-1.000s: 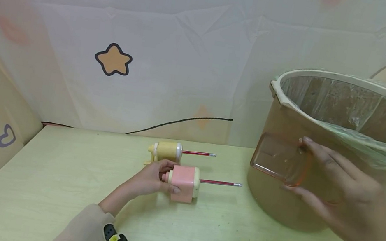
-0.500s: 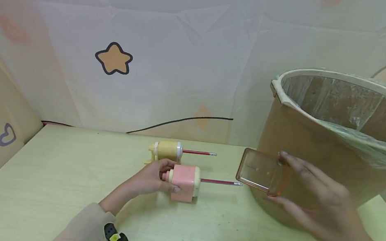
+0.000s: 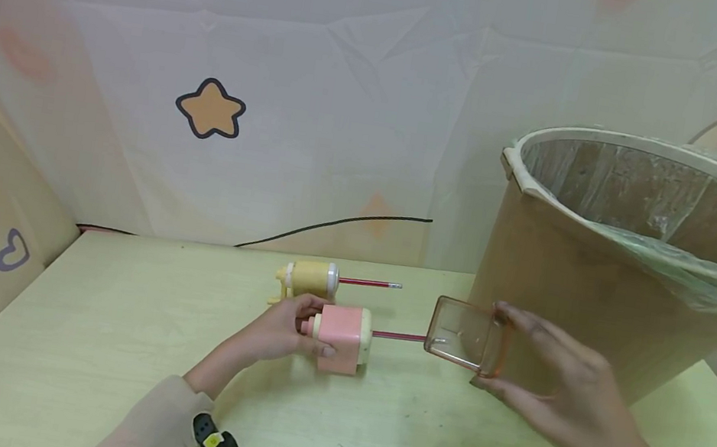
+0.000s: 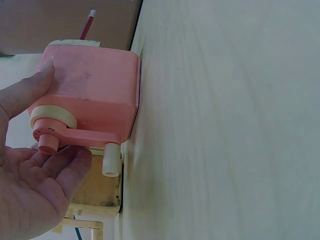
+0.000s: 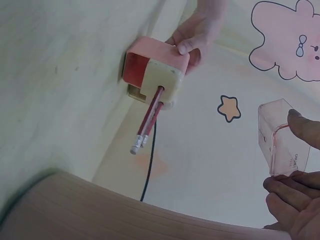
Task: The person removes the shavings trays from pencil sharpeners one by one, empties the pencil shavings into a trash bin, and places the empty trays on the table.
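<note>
A pink crank pencil sharpener (image 3: 340, 339) stands on the table, with a red pencil (image 3: 397, 335) sticking out of its cream face. My left hand (image 3: 280, 331) grips it from the crank side, thumb on the near side and fingers behind. In the right wrist view the drawer slot (image 5: 136, 69) in its front gapes. My right hand (image 3: 569, 394) holds the clear, pinkish shavings drawer (image 3: 462, 333) by its end between thumb and fingers, raised off the table. In the head view the drawer covers the pencil's eraser end. No shavings are visible inside it.
Just behind stands a yellow crank sharpener (image 3: 310, 278) with its own red pencil (image 3: 369, 283). A large brown bin (image 3: 531, 280) with a clear plastic liner (image 3: 671, 274) takes up the table's right side. A printed cloth (image 3: 349, 98) hangs at the back.
My right hand has brought the drawer left and down, from in front of the bin to beside the pencil's end. The left hand and pink sharpener have stayed put.
</note>
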